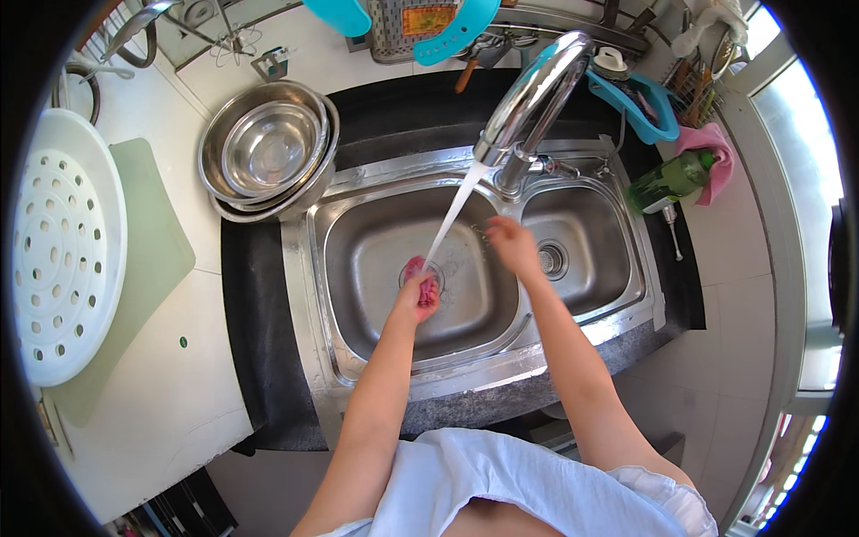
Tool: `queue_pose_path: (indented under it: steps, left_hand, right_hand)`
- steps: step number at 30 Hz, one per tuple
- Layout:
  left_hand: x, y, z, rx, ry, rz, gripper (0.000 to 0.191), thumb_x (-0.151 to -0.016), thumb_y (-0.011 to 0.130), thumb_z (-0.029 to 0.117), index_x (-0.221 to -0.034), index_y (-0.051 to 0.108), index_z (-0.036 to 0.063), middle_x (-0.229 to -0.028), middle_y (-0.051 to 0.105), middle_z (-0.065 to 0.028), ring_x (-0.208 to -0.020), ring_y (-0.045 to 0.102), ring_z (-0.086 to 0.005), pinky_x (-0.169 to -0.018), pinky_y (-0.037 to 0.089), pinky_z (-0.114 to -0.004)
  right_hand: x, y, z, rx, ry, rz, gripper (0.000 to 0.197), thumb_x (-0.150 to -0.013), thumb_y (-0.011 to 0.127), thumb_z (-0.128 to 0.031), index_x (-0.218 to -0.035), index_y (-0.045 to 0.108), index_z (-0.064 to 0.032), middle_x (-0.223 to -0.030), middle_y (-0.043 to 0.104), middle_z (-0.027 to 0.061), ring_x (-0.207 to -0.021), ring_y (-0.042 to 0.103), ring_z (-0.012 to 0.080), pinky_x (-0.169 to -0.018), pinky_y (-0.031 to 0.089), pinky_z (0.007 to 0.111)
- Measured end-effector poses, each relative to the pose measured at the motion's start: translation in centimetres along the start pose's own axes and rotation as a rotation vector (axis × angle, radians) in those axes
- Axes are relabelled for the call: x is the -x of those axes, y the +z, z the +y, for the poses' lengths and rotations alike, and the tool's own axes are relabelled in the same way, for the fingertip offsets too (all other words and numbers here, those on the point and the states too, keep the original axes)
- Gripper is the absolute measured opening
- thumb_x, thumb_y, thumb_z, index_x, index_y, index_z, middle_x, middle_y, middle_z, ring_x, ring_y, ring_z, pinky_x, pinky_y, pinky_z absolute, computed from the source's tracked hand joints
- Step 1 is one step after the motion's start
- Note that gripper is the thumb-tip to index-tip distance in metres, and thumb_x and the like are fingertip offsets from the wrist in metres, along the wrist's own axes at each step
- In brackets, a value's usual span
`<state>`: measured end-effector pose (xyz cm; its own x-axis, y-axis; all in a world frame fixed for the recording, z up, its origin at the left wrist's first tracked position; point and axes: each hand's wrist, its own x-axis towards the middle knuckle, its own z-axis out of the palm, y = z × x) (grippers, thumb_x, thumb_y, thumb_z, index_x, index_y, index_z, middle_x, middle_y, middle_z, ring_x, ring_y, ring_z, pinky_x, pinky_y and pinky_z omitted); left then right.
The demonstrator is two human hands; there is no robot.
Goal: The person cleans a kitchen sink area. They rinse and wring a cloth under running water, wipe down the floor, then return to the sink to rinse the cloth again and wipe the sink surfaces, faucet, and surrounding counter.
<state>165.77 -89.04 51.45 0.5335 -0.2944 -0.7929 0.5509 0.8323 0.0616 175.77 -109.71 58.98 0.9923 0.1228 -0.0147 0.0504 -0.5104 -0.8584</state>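
Observation:
My left hand [413, 299] is closed around a wet pink cloth [415, 266], low in the larger basin of a stainless steel double sink [362, 268]. A stream of water [451, 208] falls from the chrome faucet [537, 94] onto the cloth and hand. The larger basin's drain lies partly hidden under them. Above the divider between the two basins is my right hand [513, 247], with its fingers curled and slightly blurred. Nothing shows in it, and water drops hang in the air beside its fingertips. The smaller basin's drain strainer [553, 260] is just to its right.
Stacked stainless steel bowls [268, 151] stand left of the sink. Further left are a white perforated tray [60, 248] and a pale green board [151, 201]. On the right lie a green pump bottle [671, 180], a pink rag [718, 158] and a blue plastic basket [647, 111].

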Motion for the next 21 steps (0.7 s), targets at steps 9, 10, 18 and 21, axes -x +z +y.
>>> queue_pose_path:
  steps: [9, 10, 18, 21]
  left_hand:
    - [3.5, 2.1, -0.3, 0.041, 0.134, -0.199, 0.04, -0.091, 0.035, 0.035, -0.11, 0.05, 0.0038, -0.098, 0.058, -0.014, -0.084, 0.055, -0.0226, -0.075, 0.047, -0.035]
    - [3.9, 1.9, -0.2, 0.011, 0.141, -0.285, 0.044, -0.09, 0.033, 0.035, -0.117, 0.047, 0.0035, -0.105, 0.056, -0.0156, -0.091, 0.054, -0.0241, -0.081, 0.045, -0.038]
    - [6.7, 2.9, 0.0, -0.047, 0.191, -0.474, 0.054, -0.077, 0.039, 0.027, -0.126, 0.042, 0.0035, -0.124, 0.05, -0.0141, -0.112, 0.047, -0.027, -0.098, 0.033, -0.043]
    - [6.9, 3.0, -0.1, -0.064, 0.206, -0.506, 0.051, -0.078, 0.038, 0.025, -0.123, 0.044, 0.0023, -0.123, 0.05, -0.0127, -0.114, 0.046, -0.0268, -0.098, 0.032, -0.043]
  right_hand:
    - [-5.2, -11.3, -2.8, -0.104, 0.01, 0.421, 0.045, -0.078, 0.054, -0.008, -0.122, 0.047, -0.0031, -0.102, 0.058, 0.0106, -0.089, 0.057, 0.0173, -0.079, 0.044, 0.027]
    - [-4.7, -11.0, -3.2, -0.101, -0.025, 0.391, 0.045, -0.077, 0.054, -0.009, -0.122, 0.047, -0.0033, -0.105, 0.057, 0.0112, -0.092, 0.057, 0.0181, -0.08, 0.044, 0.028]
    - [3.9, -4.2, -7.5, 0.235, -0.401, 0.459, 0.035, -0.075, 0.057, 0.0, -0.109, 0.055, -0.0044, -0.101, 0.057, 0.0148, -0.091, 0.056, 0.0296, -0.079, 0.045, 0.037]
    - [7.8, 1.0, -8.2, -0.012, -0.234, -0.108, 0.02, -0.074, 0.06, -0.001, -0.094, 0.061, -0.0056, -0.087, 0.059, 0.0106, -0.086, 0.058, 0.0272, -0.075, 0.046, 0.037]
